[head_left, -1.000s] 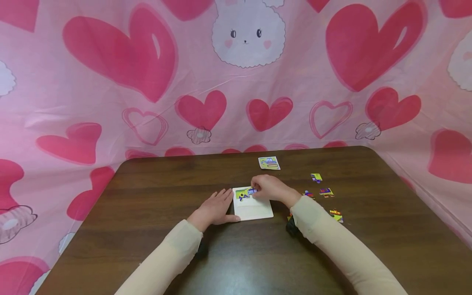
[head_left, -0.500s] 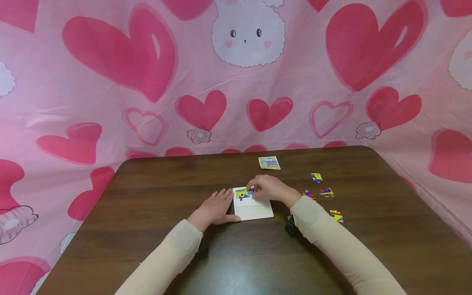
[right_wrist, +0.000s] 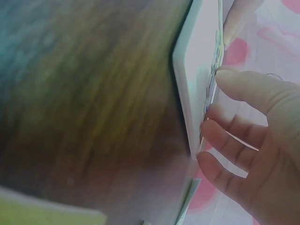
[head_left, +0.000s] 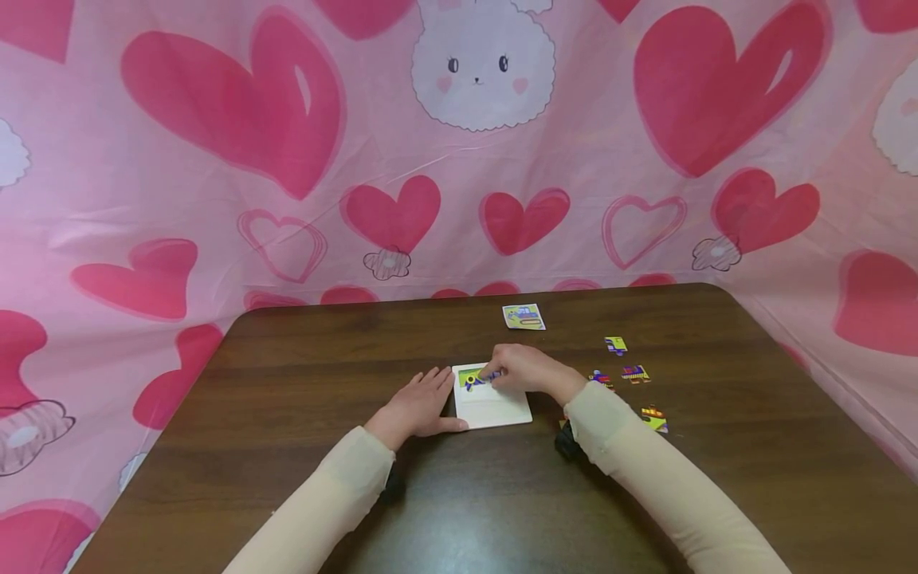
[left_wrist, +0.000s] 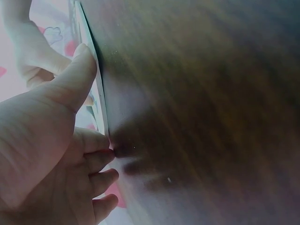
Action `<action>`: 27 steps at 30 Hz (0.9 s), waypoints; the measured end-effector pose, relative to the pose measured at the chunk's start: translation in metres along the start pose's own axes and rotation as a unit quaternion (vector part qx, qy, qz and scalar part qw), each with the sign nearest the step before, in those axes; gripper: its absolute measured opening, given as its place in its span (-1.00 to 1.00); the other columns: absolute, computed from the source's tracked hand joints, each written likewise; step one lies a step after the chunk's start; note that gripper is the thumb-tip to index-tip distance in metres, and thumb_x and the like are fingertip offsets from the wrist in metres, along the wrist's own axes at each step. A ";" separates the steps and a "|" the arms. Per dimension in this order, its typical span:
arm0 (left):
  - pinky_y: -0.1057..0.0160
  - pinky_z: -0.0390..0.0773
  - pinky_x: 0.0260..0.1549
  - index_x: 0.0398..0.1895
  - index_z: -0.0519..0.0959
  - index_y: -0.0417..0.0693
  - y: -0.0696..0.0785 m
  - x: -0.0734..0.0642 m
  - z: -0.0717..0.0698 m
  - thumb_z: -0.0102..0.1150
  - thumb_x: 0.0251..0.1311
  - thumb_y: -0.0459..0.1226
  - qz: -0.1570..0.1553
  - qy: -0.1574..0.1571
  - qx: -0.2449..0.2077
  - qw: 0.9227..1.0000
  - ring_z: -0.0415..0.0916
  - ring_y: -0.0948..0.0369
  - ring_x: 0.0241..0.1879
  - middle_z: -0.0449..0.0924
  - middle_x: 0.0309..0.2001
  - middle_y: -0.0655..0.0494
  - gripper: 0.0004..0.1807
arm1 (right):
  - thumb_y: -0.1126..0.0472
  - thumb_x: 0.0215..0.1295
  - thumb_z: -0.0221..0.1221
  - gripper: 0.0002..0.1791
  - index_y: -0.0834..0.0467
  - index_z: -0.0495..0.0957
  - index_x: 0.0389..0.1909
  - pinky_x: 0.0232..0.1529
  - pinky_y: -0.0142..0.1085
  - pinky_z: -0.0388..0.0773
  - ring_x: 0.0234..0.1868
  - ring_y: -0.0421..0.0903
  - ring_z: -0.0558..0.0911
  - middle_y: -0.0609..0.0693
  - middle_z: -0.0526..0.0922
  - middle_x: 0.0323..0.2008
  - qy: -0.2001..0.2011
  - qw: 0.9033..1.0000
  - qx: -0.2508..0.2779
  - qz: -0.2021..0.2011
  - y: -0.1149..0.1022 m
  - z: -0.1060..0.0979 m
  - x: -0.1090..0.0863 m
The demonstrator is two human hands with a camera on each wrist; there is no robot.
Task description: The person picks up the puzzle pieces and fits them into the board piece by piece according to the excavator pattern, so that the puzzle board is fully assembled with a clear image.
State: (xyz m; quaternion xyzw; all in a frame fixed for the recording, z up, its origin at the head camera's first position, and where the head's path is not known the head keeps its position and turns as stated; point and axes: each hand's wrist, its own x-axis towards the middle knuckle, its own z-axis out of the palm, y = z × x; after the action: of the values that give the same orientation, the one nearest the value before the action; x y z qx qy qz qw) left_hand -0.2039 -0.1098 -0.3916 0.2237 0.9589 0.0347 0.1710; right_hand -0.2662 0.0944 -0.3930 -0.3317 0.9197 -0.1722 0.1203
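Your left hand [head_left: 414,408] lies spread at the left side of the white board [head_left: 495,413], fingers extended, thumb at the near-left corner; nothing gripped. Probably there to brace the board so it doesn't slide under the other hand's push.

Your right hand [head_left: 529,368] is over the board's far part, fingertips down on the puzzle pieces [head_left: 471,381]. Right wrist view: fingers loosely bent, thumb on the board's face, a visible gap between thumb and fingers, so you seem to be pressing, not pinching. Whether a piece sits hidden under the tips, can't tell.

Pieces on the board sit along its far edge, likely built from the top down; the near part is bare white. Loose pieces [head_left: 635,374] are scattered on the table [head_left: 287,375] to your right, presumably within easy reach of the working hand. The picture card [head_left: 523,317] lies flat beyond the board, picture up, likely as a reference that stays clear of your arms.
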 end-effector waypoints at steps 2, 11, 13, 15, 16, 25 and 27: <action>0.05 -0.08 0.28 0.39 0.04 -0.23 0.000 0.000 0.000 0.05 0.08 0.23 0.000 0.000 0.000 1.000 -0.11 0.02 0.37 -0.02 0.40 -0.08 -0.02 | 0.23 0.13 0.28 -0.72 0.01 0.67 -0.10 -0.40 -0.34 0.39 -0.43 -0.18 0.40 -0.17 0.45 -0.44 -0.001 1.000 -0.003 -0.002 0.000 0.000 0.000; 0.05 -0.07 0.28 0.39 0.05 -0.23 -0.001 0.000 0.000 0.04 0.08 0.23 0.001 0.002 0.002 1.000 -0.11 0.02 0.37 -0.02 0.40 -0.08 -0.02 | 0.26 0.15 0.26 -0.72 0.05 0.66 -0.09 -0.42 -0.34 0.37 -0.44 -0.17 0.40 -0.15 0.44 -0.43 0.005 1.000 -0.009 -0.020 0.000 -0.001 -0.001; 0.05 -0.07 0.28 0.39 0.05 -0.23 -0.001 0.000 0.001 0.04 0.08 0.23 0.002 0.003 0.003 1.000 -0.11 0.01 0.37 -0.02 0.40 -0.08 -0.02 | 0.26 0.15 0.26 -0.72 0.05 0.66 -0.09 -0.40 -0.33 0.38 -0.42 -0.17 0.41 -0.15 0.45 -0.42 0.004 1.000 0.003 -0.017 0.001 -0.001 -0.002; 0.05 -0.07 0.28 0.39 0.05 -0.23 0.000 0.000 0.000 0.05 0.08 0.23 0.002 0.004 0.003 1.000 -0.10 0.01 0.37 -0.01 0.40 -0.08 -0.02 | 0.26 0.16 0.25 -0.72 0.05 0.65 -0.08 -0.37 -0.34 0.40 -0.41 -0.18 0.42 -0.16 0.47 -0.40 0.006 1.000 0.017 -0.013 0.002 -0.003 -0.002; 0.04 -0.06 0.28 0.39 0.06 -0.23 0.000 0.000 0.000 0.06 0.08 0.22 0.003 0.004 0.001 1.000 -0.09 0.01 0.36 0.00 0.39 -0.08 -0.03 | 0.27 0.16 0.24 -0.72 0.05 0.65 -0.08 -0.35 -0.34 0.41 -0.40 -0.18 0.42 -0.16 0.48 -0.39 0.009 1.000 0.023 -0.013 0.003 -0.004 -0.003; 0.05 -0.06 0.28 0.39 0.06 -0.22 0.002 0.000 0.000 0.07 0.06 0.23 -0.003 0.003 0.000 1.000 -0.09 0.02 0.36 0.01 0.39 -0.07 -0.01 | 0.28 0.19 0.22 -0.72 0.20 0.61 -0.06 -0.24 -0.30 0.50 -0.30 -0.13 0.48 -0.04 0.58 -0.22 0.052 0.996 0.076 -0.019 0.014 -0.028 -0.017; 0.05 -0.05 0.28 0.39 0.07 -0.22 0.002 0.000 0.000 0.07 0.06 0.23 -0.003 0.005 0.000 1.000 -0.09 0.01 0.36 0.01 0.39 -0.07 -0.01 | 0.28 0.19 0.22 -0.71 0.21 0.60 -0.05 -0.17 -0.25 0.51 -0.23 -0.09 0.50 0.01 0.58 -0.15 0.061 0.995 0.083 -0.012 0.020 -0.033 -0.021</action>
State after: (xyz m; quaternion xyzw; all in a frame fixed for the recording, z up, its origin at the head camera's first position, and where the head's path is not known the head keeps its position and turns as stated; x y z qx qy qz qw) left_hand -0.2030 -0.1081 -0.3913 0.2205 0.9604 0.0351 0.1667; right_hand -0.2729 0.1305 -0.3683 -0.3210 0.9037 -0.2689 0.0891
